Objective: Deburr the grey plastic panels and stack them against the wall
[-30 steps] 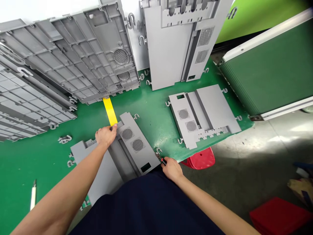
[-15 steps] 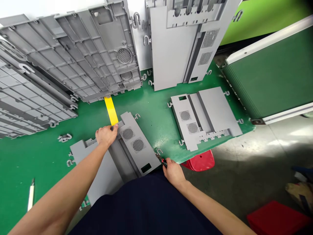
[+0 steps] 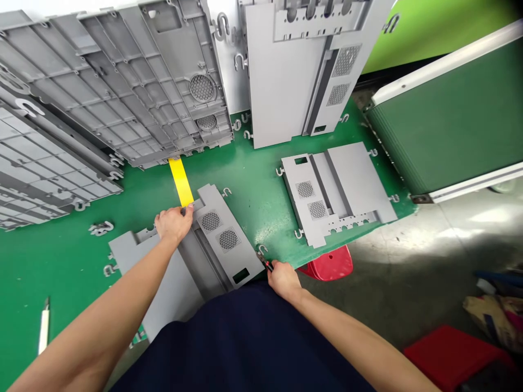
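Note:
A grey plastic panel (image 3: 196, 264) with two round mesh grilles and a rectangular cutout lies on the green table, close against my body. My left hand (image 3: 174, 224) is closed over its far edge, with the fingertips out of sight. My right hand (image 3: 285, 279) grips small cutting pliers (image 3: 263, 260) with red and black handles. Their jaws touch the panel's right edge, beside a curved hook-shaped tab (image 3: 262, 249). Whether the jaws are closed on the plastic, I cannot tell. More hook-shaped tabs stick out along the panel's other edges.
A second panel (image 3: 343, 185) lies at right. Larger panels (image 3: 281, 81) stand at the back, with others (image 3: 155, 81) at back left. Loose tabs (image 3: 101, 228) and a white-handled tool (image 3: 44, 326) lie left. A red stool (image 3: 333, 264) and a green conveyor (image 3: 453, 120) are at right.
The whole view has shifted slightly left and up. Both hands, the panel and the pliers keep nearly the same positions relative to each other.

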Demonstrator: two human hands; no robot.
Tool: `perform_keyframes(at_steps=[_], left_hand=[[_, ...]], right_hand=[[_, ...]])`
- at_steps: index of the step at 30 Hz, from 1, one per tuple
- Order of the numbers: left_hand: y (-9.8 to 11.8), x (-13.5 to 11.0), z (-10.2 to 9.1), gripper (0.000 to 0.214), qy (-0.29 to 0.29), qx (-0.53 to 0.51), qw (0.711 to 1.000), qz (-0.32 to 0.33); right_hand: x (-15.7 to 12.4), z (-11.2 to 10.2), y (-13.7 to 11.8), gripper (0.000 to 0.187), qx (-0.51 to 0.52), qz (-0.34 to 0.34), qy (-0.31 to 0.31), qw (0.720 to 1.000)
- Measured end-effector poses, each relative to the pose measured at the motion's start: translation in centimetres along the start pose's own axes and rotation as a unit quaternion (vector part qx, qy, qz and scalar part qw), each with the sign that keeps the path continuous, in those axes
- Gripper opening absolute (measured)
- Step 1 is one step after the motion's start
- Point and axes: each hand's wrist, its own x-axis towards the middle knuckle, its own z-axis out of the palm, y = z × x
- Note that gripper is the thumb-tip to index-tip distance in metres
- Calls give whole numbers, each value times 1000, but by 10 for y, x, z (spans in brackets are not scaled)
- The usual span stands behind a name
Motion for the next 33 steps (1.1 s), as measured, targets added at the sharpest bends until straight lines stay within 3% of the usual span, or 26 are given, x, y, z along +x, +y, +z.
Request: perform_keyframes(at_steps=[12,18,25,29,33], left_hand=[[-2,0,1,71,0,-8,1000,0],[-1,-4,-1,71,-1,-9,1000,0],[-3,-5,-3,71,3,-13,1000,3],[-4,-6,-2,71,13,-7,1000,12],[-6,-7,-2,71,10,-14,1000,13]], right_hand=[[1,-7,3,24,73,1,-33,997],[3,-14,14,18,135,-25,-88,987],[19,-38,20,15,199,-28,-57,978],[46,-64,-5,18,192,-46,-26,980],[81,-96,-55,22,147,-72,-20,986]])
